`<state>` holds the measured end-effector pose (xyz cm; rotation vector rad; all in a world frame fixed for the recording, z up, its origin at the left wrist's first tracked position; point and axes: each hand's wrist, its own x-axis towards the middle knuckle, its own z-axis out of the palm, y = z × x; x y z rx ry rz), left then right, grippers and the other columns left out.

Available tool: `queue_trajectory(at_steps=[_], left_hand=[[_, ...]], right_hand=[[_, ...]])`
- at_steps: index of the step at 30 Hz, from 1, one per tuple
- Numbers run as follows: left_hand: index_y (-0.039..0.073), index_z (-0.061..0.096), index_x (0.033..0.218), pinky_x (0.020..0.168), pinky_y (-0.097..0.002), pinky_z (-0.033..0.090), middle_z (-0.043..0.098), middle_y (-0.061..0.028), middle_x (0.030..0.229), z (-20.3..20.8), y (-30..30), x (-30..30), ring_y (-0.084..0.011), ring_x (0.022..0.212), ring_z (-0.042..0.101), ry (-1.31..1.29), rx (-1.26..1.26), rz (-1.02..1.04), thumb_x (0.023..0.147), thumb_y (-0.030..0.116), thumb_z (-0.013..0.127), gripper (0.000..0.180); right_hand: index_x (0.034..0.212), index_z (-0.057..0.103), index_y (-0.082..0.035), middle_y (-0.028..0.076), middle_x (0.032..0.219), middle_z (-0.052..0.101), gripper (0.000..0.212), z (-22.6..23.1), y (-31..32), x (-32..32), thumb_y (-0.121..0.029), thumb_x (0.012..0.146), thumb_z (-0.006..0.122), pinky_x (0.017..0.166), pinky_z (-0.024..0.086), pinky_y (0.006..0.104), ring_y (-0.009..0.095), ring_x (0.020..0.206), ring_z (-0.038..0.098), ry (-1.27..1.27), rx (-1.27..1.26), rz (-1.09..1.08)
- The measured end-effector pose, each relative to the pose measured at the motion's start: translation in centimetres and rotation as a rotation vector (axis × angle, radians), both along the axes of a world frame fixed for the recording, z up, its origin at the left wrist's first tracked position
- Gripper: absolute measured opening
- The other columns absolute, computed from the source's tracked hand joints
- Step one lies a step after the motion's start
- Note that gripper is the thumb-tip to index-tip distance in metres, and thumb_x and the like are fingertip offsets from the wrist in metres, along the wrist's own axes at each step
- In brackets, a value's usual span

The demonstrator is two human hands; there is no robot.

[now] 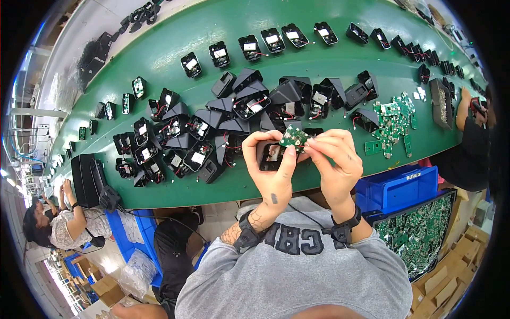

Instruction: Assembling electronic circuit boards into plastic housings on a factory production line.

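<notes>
My left hand [271, 167] grips a black plastic housing [270, 155] held open side up over the near edge of the green belt [175, 58]. A small green circuit board [294, 136] sits tilted at the housing's upper right corner, with thin red wires at it. My right hand [332, 157] pinches that board between thumb and fingertips. Both wrists wear black bands.
A heap of black housings with red wires [212, 133] lies left of my hands, and more stand in a row along the far edge [273, 38]. Loose green boards [393, 119] lie to the right. A blue bin [396, 186] and a tray of boards [419, 231] stand below. Other people sit at left [58, 223] and right [470, 138].
</notes>
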<state>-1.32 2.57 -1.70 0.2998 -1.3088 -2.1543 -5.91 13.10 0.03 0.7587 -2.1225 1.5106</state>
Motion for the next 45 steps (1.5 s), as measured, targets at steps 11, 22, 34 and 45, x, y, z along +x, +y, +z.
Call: queue_trajectory(at_steps=[11,22,34,45], left_hand=[[0.005,0.032,0.11,0.06,-0.0262,0.058,0.046,-0.0135,0.106,0.1,0.7,-0.4,-0.0175,0.085,0.058,0.115,-0.232,0.168,0.08,-0.012,0.06,0.045],[0.01,0.03,0.108,0.068,-0.0412,0.058,0.047,-0.015,0.101,-1.2,-1.0,-0.6,-0.0319,0.079,0.064,0.336,-0.732,0.223,0.079,-0.007,0.064,0.048],[0.009,0.042,0.102,0.071,-0.0408,0.057,0.052,-0.0142,0.1,-1.3,-1.5,-0.5,-0.0356,0.087,0.066,0.398,-0.7,0.107,0.072,-0.01,0.07,0.046],[0.011,0.034,0.104,0.07,-0.0406,0.059,0.054,-0.0144,0.095,-0.4,-2.8,0.0,-0.0313,0.082,0.067,0.338,-0.897,-0.005,0.071,-0.013,0.068,0.053]], right_hand=[[0.085,0.069,0.0,0.006,0.089,0.054,0.012,0.1,-0.6,0.9,0.0,0.074,0.072,0.083,0.042,0.0298,0.02,0.093,0.051,-0.334,-0.116,0.013],[0.081,0.068,0.001,0.005,0.091,0.052,0.008,0.5,0.3,0.3,-0.001,0.074,0.072,0.081,0.04,0.027,0.016,0.093,0.05,-0.769,-0.371,0.32],[0.085,0.07,0.001,0.004,0.089,0.053,0.01,-0.2,0.9,-0.4,-0.004,0.077,0.073,0.073,0.043,0.0237,0.012,0.082,0.052,-0.699,-0.332,0.381],[0.081,0.065,0.002,0.006,0.097,0.054,0.009,-0.7,1.1,-0.2,-0.005,0.079,0.07,0.083,0.042,0.0281,0.015,0.093,0.053,-0.993,-0.491,0.484]])
